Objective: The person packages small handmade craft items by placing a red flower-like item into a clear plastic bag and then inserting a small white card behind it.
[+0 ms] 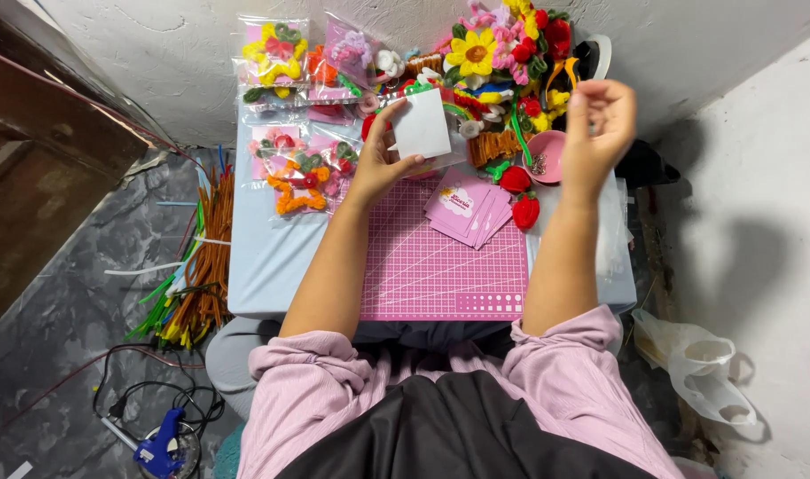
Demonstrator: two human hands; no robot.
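a: where's the white card (422,125)?
b: pinched in the left hand (380,161), above the pink mat's (431,266) far edge.
a: and the right hand (597,133)?
b: raised over the table's (267,257) far right corner, fingers loosely curled, grasping nothing i can see.

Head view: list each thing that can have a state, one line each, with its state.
left hand: raised, fingers pinching a white card.
white card: held up, tilted, blank side showing.
right hand: raised, fingers curled; whether it holds anything cannot be told.
pink cards: fanned in a loose stack on the cutting mat.
pink cutting mat: lying flat on the table.
pink bowl: upright, small bits inside.
plastic bag: open, slumped on the floor.
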